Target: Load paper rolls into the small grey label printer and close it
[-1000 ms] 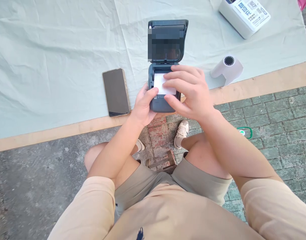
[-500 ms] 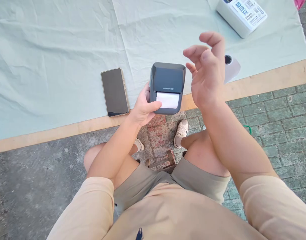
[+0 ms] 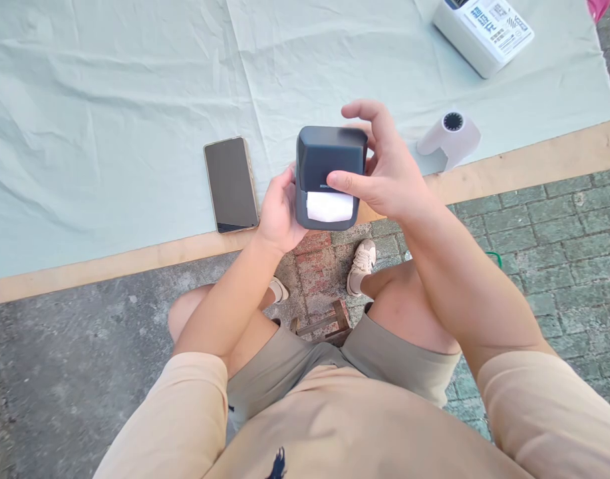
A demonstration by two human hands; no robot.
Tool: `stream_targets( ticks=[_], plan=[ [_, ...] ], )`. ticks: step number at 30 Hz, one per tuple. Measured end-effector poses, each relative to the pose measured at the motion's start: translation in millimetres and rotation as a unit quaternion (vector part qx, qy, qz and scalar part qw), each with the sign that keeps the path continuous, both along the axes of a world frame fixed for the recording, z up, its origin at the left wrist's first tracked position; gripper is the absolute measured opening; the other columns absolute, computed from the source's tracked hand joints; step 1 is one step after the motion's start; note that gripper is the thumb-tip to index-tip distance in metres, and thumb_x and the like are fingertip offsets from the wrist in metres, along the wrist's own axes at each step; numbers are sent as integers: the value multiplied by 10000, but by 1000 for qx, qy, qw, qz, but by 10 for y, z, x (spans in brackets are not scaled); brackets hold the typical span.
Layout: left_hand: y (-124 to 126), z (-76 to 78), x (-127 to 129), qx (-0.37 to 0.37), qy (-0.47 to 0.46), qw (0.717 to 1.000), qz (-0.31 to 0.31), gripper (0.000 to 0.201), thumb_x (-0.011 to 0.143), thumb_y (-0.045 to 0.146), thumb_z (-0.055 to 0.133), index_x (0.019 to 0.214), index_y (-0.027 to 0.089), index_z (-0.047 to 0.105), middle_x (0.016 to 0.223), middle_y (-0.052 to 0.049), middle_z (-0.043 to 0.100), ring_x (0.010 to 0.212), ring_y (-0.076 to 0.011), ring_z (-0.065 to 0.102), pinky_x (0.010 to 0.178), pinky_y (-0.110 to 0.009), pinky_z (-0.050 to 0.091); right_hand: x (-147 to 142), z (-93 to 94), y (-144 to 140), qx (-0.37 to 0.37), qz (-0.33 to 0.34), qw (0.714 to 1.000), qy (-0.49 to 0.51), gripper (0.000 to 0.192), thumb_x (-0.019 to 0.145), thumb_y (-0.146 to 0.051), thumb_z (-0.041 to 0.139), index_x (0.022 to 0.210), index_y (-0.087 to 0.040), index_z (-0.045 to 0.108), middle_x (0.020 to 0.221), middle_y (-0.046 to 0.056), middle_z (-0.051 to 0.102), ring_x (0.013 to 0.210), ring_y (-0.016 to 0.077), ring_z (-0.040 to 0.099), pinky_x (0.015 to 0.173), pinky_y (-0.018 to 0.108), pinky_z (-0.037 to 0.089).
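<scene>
A dark label printer (image 3: 330, 153) is held over the table's front edge, its lid facing up. White label paper (image 3: 329, 207) shows in the slot below the lid. My left hand (image 3: 279, 211) grips the printer from its left side, with the fingers hidden underneath. On the right side, my right hand (image 3: 384, 163) lays its thumb across the lid. Some of its fingers curl around the printer's right edge, while the index finger arches above the far corner.
A phone (image 3: 231, 184) with a dark screen lies left of the printer. To the right stand a white curved piece with a dark round end (image 3: 453, 133) and a white box with printed labels (image 3: 479, 36). A pale cloth (image 3: 135, 133) covers the wood-edged table.
My right hand has moved left and down from beside the printer onto it. My left thumb has slid off the label paper to the printer's side.
</scene>
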State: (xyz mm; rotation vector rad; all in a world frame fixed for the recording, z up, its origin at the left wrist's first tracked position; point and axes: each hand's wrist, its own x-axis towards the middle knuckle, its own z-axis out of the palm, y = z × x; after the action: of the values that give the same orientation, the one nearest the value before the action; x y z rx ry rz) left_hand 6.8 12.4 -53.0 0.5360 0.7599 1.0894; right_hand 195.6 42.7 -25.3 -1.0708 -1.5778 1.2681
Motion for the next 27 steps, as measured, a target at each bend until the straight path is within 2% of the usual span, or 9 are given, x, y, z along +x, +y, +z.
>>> stream_targets(
  ticks=[6, 11, 13, 14, 16, 18, 20, 22, 27],
  plan=[
    [-11, 60, 61, -24, -6, 998, 66, 288, 1047, 443, 597, 977, 231, 779, 985, -26, 862, 1285, -319, 787, 1107, -452, 658, 81, -6, -36, 15, 35, 999, -4, 853, 782, -706, 911, 1463, -404, 496, 1536, 39, 610, 1319, 291, 690, 1123, 476, 630],
    [16, 113, 95, -56, -16, 996, 63, 309, 1049, 430, 567, 988, 205, 770, 1029, -38, 860, 1220, -292, 806, 1069, -393, 666, 129, -9, -45, 27, 72, 997, -20, 968, 706, -705, 961, 1494, -433, 467, 1605, 40, 535, 1241, 267, 704, 1047, 454, 663],
    [23, 109, 89, -51, -29, 997, 55, 330, 1063, 421, 520, 999, 202, 759, 1016, -52, 853, 1282, -314, 789, 1116, -438, 651, 78, -8, -50, 71, 5, 997, -24, 852, 701, -739, 948, 1364, -395, 538, 1458, 41, 611, 1180, 260, 707, 971, 434, 672],
    [21, 102, 80, -45, -39, 997, 49, 359, 1074, 434, 490, 1012, 199, 754, 1012, -59, 849, 1305, -321, 781, 1127, -459, 647, 40, -2, -56, 110, -58, 992, -22, 728, 717, -746, 933, 1220, -362, 573, 1278, 32, 653, 1090, 250, 706, 909, 423, 667],
    [7, 76, 55, -25, -49, 998, 30, 386, 1074, 483, 484, 1056, 200, 746, 1032, -67, 839, 1309, -324, 777, 1109, -470, 653, -39, 27, -79, 186, -185, 965, -9, 536, 841, -717, 849, 911, -312, 504, 881, -11, 552, 811, 208, 619, 775, 402, 619],
    [-15, 37, 28, 7, -35, 999, 6, 355, 1004, 534, 633, 1119, 214, 737, 1060, -53, 827, 1235, -306, 800, 1021, -425, 681, -93, 74, -112, 222, -242, 944, -11, 484, 967, -604, 740, 780, -298, 416, 723, -29, 428, 662, 190, 495, 722, 408, 579],
    [-34, -5, 9, 35, -2, 999, -19, 451, 855, 540, 846, 1170, 244, 719, 1105, -32, 817, 1131, -277, 819, 896, -363, 695, -100, 124, -139, 209, -197, 955, -70, 292, 991, -449, 688, 793, -304, 530, 775, 1, 590, 726, 220, 578, 802, 458, 610],
    [-44, -39, 3, 50, 23, 998, -35, 618, 732, 548, 966, 1213, 274, 692, 1193, -27, 808, 1108, -265, 819, 847, -342, 693, -62, 159, -146, 189, -122, 959, -170, 39, 944, -341, 689, 908, -327, 685, 965, 34, 754, 927, 291, 683, 930, 536, 625],
    [-51, -62, 30, 65, 43, 996, -41, 708, 709, 608, 985, 1247, 279, 664, 1308, -44, 786, 1197, -260, 789, 917, -328, 670, 58, 176, -81, 138, -22, 936, -322, 268, 870, -296, 737, 1129, -351, 771, 1027, 82, 773, 1154, 438, 648, 1072, 762, 515]
  ],
)
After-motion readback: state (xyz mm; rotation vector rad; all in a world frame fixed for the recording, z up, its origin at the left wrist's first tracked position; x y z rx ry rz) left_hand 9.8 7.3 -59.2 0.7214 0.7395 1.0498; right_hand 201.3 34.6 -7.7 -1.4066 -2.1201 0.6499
